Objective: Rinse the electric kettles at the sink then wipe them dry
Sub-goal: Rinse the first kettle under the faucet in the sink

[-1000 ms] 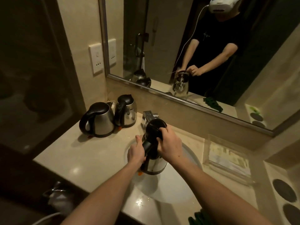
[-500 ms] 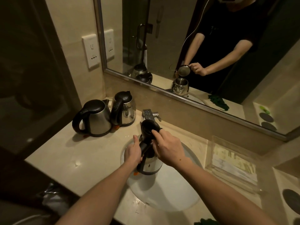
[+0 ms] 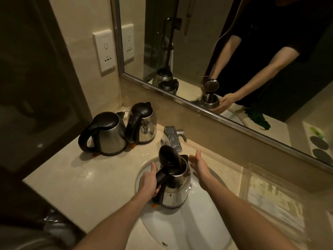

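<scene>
Now, your left hand [image 3: 148, 183] is wrapped round the black handle of the kettle [image 3: 177, 186], so the kettle's body sits at that hand's 3 o'clock, upright over the white sink [image 3: 189, 231]. Your right hand [image 3: 201, 167] is at the kettle's 2 o'clock, fingers straight and spread, holding nothing, just beside the spout. I cannot tell whether it touches the steel.

The kettle has a shiny steel body and a dark band round its base. Its black lid [image 3: 169, 156] is tipped up open at 12 o'clock, so the dark inside shows. The faucet [image 3: 173, 139] stands beyond the lid, further along 12 o'clock.

By count, you have three kettles. One is in your grip over the sink, and two stand lids-down on the beige counter [image 3: 72, 177] at its 10 o'clock. These are the front kettle [image 3: 108, 134] and, close at its 2 o'clock, the back kettle [image 3: 144, 123]. There is one sink and one faucet. The mirror [image 3: 198, 42] at 12 o'clock reflects the kettles and both your arms.
</scene>
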